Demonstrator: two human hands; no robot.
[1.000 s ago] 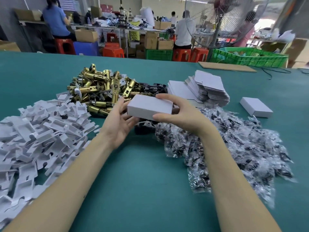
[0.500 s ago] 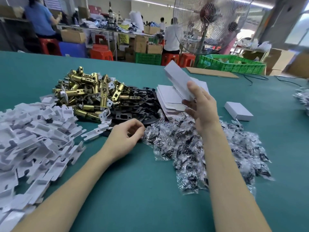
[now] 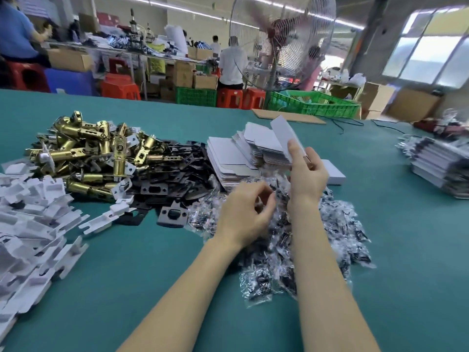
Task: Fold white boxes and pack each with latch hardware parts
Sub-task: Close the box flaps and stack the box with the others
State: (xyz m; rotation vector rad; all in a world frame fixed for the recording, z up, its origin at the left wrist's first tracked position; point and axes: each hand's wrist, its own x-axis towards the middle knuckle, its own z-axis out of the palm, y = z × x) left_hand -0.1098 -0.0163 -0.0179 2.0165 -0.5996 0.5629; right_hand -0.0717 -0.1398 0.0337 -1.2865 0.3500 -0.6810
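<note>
The right hand (image 3: 308, 177) pinches a flat white box blank (image 3: 285, 137) by its lower end and holds it tilted up above the stack of flat blanks (image 3: 234, 158) at the far side of the green table (image 3: 127, 288). The left hand (image 3: 245, 212) hovers just below with fingers loosely curled around nothing, over the heap of small clear bags of screws (image 3: 291, 240). The step in hand looks like opening this blank into a box, and it would go best if the left hand takes the free edge so both hands can square the panels along their creases, pushing the sides apart before tucking the end flaps; a firm, even press along each fold should keep the thin card from buckling. The blank is plain white, thin, long and narrow from this angle, and its flaps cannot be made out because of blur. A closed white box (image 3: 335, 171) lies on the table just behind the right hand. The parts to go inside lie near: brass latches (image 3: 88, 153) in a pile to the left, dark metal plates (image 3: 172, 179) beside them, and white card inserts (image 3: 33, 219) at the left edge.
</note>
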